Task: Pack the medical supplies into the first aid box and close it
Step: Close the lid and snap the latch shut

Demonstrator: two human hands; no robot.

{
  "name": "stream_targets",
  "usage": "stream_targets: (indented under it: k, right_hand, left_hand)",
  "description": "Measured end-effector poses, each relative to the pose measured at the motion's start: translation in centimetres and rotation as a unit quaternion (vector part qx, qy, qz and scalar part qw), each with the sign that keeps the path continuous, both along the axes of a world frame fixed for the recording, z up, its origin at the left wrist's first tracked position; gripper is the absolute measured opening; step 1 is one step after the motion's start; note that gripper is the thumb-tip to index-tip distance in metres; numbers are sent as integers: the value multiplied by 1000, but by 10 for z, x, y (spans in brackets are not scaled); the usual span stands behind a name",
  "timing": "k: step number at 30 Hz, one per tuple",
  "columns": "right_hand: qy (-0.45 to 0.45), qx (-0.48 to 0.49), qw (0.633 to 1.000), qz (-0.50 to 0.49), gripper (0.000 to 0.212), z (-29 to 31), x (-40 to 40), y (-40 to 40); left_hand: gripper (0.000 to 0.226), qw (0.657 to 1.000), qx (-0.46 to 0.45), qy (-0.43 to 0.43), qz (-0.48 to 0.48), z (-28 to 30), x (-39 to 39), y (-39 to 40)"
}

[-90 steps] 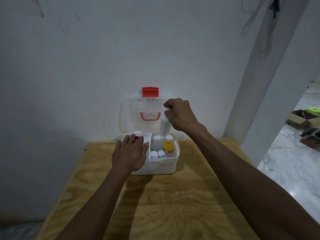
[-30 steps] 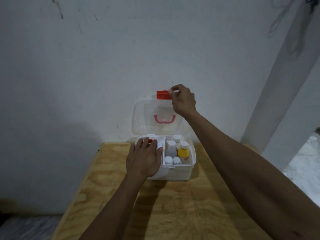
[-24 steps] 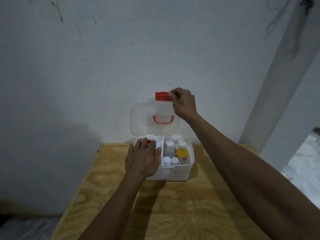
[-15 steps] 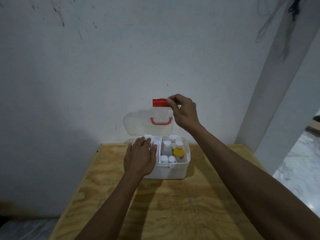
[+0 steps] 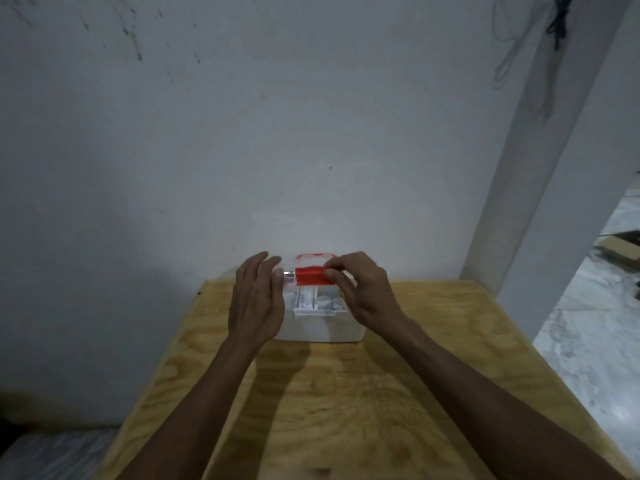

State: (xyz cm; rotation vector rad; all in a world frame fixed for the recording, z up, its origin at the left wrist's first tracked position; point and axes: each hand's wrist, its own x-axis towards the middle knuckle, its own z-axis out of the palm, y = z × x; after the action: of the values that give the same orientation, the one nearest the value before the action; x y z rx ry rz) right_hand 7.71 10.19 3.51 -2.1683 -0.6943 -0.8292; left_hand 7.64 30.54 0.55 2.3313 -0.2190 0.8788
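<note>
The white first aid box stands at the far end of the wooden table. Its clear lid is swung most of the way down, with the red latch at its front edge. My right hand pinches the right end of that latch. Just left of the lid my left hand hovers over the box's left side, fingers straight. White bottles and a white packet show in the gap under the lid. The rest of the contents is hidden.
The plywood table butts against a grey wall. A white pillar rises at the right, with marble floor and a cardboard box beyond it.
My right hand has swung the lid down from upright to nearly shut, still holding the red latch. My left hand has lifted off the box's left compartment.
</note>
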Motion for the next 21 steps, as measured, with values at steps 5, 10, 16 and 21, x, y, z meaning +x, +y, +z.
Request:
stream_targets:
  k: [5,10,16,21]
  right_hand:
    - [-21,-101,994,22,12,-22,-15,-6]
    - [-22,-159,986,36,20,-25,-23,-12]
    - [-51,-231,971,27,31,-30,-26,-20]
    - [-27,-123,992,-25,37,-36,-20,-15]
  left_hand:
    - [45,994,57,75,-47,-14,2,6]
    - [50,992,73,92,-46,-21,-1,5]
    - [59,990,79,111,-43,-24,-2,4]
    - [65,986,80,128,-67,-27,-4,7]
